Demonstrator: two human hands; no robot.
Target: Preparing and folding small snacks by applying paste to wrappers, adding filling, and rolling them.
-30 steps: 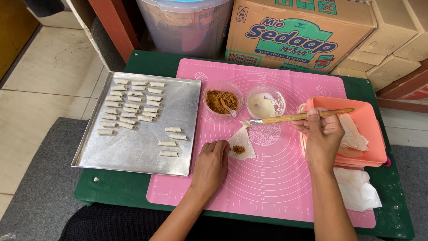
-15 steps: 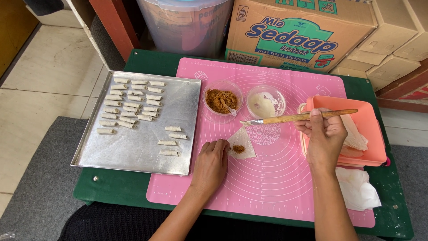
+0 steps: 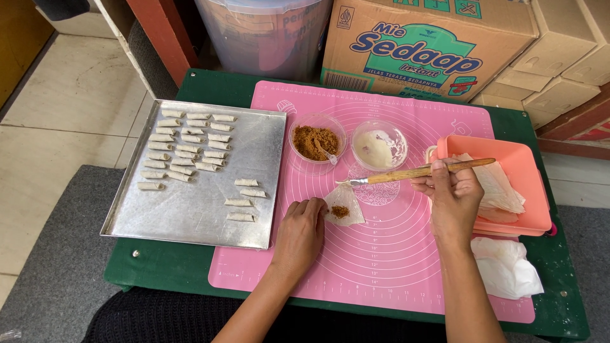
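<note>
The left hand (image 3: 298, 234) is resting on the pink mat (image 3: 394, 267), its fingertips pinning the near corner of a small wrapper (image 3: 344, 204) with a dab of brown filling (image 3: 340, 211) in its middle. The right hand (image 3: 452, 198) is closed around a wooden-handled brush (image 3: 416, 173), whose bristles are hovering just over the wrapper's far edge. Only a thin line of paste from the white bowl (image 3: 380, 146) seems needed, kept clear of the filling. The bowl of filling (image 3: 316, 139) and the tray (image 3: 267, 184) of finished rolls (image 3: 184, 149) are sitting nearby on the counter (image 3: 190, 86).
</note>
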